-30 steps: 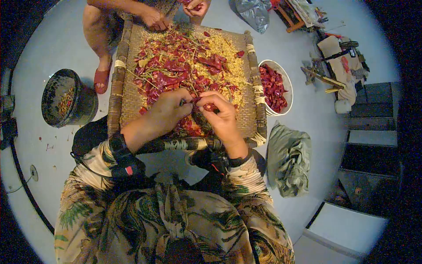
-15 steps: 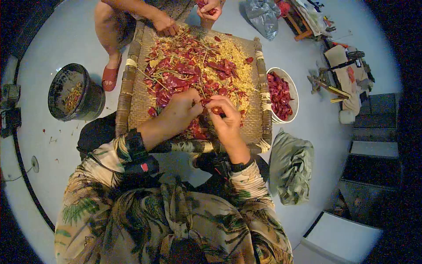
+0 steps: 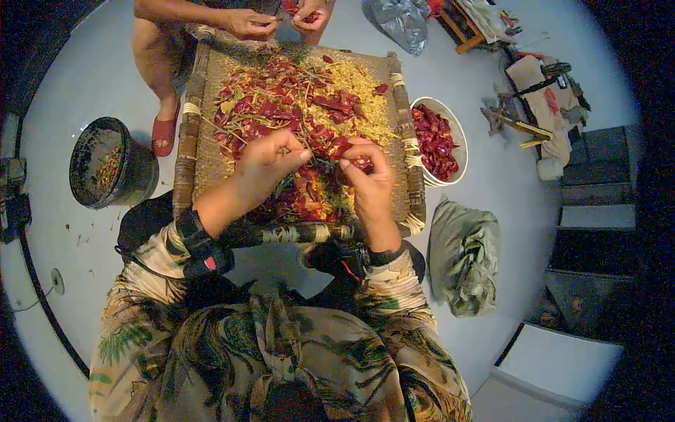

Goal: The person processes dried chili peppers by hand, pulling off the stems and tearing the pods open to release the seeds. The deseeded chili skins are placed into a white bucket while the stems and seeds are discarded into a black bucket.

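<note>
Both my hands are over a woven bamboo tray (image 3: 184,158) heaped with dried red chili peppers (image 3: 260,112), thin stems and yellow seeds (image 3: 369,88). Thumb and fingers of my left hand (image 3: 266,163) are pinched together just above the pile. Whatever they hold is too small to make out. Close on its right, my right hand (image 3: 373,179) grips a dried red chili pepper (image 3: 339,148) between thumb and fingers. A gap separates the two hands. Across the tray, another person's hand (image 3: 308,15) holds red peppers, with that person's other hand (image 3: 252,24) beside it.
A white bucket (image 3: 460,151) of red peppers stands right of the tray. To the left is a black bucket (image 3: 144,176) with stems and scraps inside. A green-grey sack (image 3: 464,257) lies on the floor at right, and a grey plastic bag (image 3: 399,24) behind.
My hands have moved apart, with the red pepper staying in my right hand. The other person's hand has lifted from the tray toward their other hand. The whole view has shifted slightly.
</note>
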`<state>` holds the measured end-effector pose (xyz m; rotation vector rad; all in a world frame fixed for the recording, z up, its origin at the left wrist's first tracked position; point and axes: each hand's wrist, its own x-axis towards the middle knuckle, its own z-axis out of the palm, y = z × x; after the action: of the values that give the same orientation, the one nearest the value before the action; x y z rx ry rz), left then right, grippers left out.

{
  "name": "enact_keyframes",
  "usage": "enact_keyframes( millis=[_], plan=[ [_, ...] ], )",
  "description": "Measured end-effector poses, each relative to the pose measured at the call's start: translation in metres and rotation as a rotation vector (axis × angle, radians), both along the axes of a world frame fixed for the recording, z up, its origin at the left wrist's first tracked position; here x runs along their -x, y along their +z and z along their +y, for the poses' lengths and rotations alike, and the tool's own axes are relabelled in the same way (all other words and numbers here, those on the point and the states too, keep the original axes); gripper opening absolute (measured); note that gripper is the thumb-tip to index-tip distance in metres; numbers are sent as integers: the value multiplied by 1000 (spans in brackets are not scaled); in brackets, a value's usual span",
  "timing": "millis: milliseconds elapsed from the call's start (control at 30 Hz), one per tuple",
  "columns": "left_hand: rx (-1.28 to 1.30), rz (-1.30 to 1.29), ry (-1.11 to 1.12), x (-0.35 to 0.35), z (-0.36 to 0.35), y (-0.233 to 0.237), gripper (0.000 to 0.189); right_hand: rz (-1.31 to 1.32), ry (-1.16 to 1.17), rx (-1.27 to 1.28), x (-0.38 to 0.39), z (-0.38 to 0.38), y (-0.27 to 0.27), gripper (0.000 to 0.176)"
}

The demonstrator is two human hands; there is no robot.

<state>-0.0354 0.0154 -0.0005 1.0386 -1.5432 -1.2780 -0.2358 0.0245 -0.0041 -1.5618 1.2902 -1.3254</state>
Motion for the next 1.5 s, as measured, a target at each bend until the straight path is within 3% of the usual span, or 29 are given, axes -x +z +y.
enact_keyframes(
  millis=[233,400,600,800,1100,1200,1300,1500],
  plan=[
    [24,-14,-35,0,5,3,9,202,106,106,-13,4,11,16],
    [71,-103,-36,-2,4,0,10,252,163,162,-12,6,9,16],
    [88,-35,-104,-3,-2,-12,12,267,197,196,-9,5,7,16],
    [-85,52,-152,-1,0,-10,9,263,243,182,-10,6,9,14],
    [203,-146,4,2,3,-15,8,113,179,53,-19,6,1,12],
    [-21,177,-35,5,2,-9,8,39,143,35,-17,5,-5,11],
    [-394,308,-101,-2,7,14,7,-28,82,-44,-15,4,-6,12],
    [-340,308,-145,-11,4,27,7,-224,19,-141,-5,-2,-13,14]
  ],
)
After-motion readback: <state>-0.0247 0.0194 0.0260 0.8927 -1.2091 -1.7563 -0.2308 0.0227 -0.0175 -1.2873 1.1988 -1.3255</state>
